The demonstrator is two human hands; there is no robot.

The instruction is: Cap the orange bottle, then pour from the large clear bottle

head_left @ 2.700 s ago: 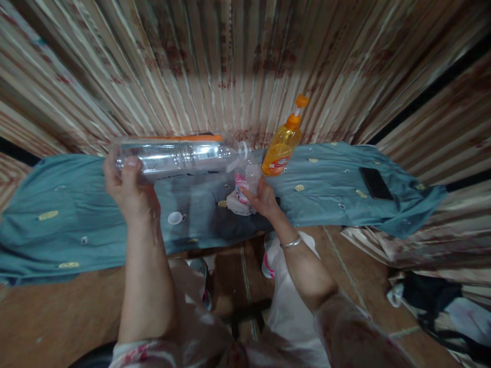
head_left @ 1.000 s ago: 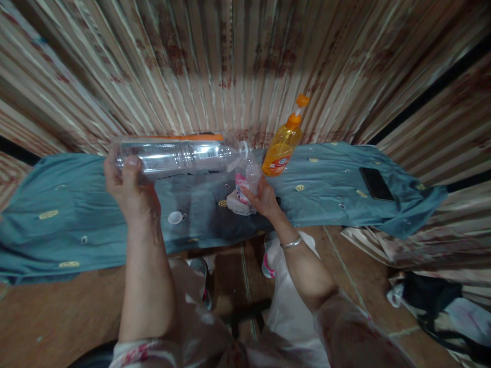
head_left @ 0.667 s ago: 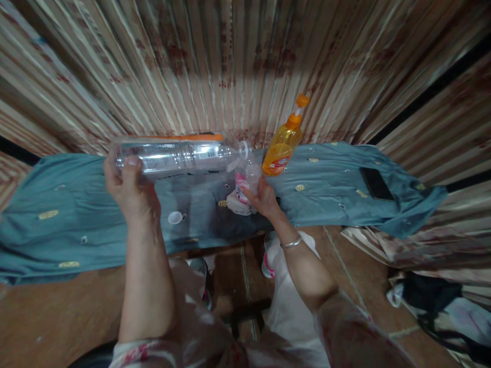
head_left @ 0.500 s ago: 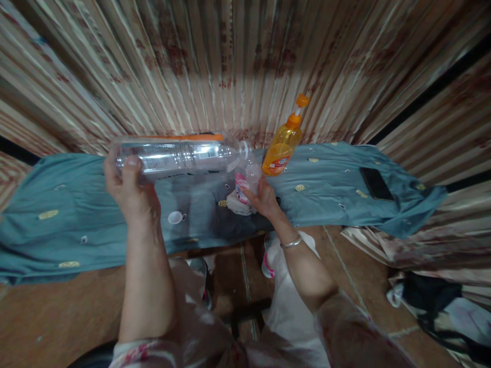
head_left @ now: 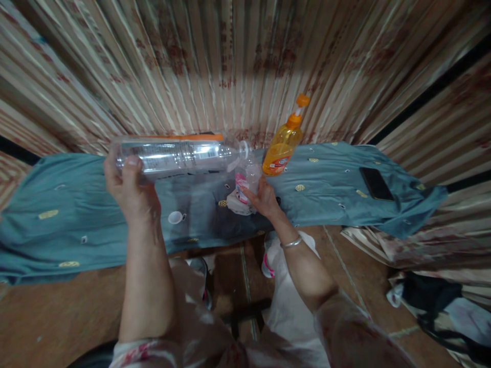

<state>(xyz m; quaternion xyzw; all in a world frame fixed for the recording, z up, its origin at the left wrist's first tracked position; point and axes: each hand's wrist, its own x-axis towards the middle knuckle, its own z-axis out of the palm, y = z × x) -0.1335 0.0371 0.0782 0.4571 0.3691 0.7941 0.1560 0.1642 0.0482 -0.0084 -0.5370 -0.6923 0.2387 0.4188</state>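
Observation:
My left hand is wrapped round the base end of a large clear plastic bottle, held on its side with its open neck pointing right. The neck hangs just over a small clear bottle with a pink label, which stands on the blue cloth. My right hand grips that small bottle from the near side. A white cap lies on the cloth between my arms. A crumpled white wrapper sits at the small bottle's foot.
An orange pump soap bottle stands just right of the small bottle, by the striped curtain. A black phone lies on the cloth at the right. Brown tiled floor and a heap of clothes are below.

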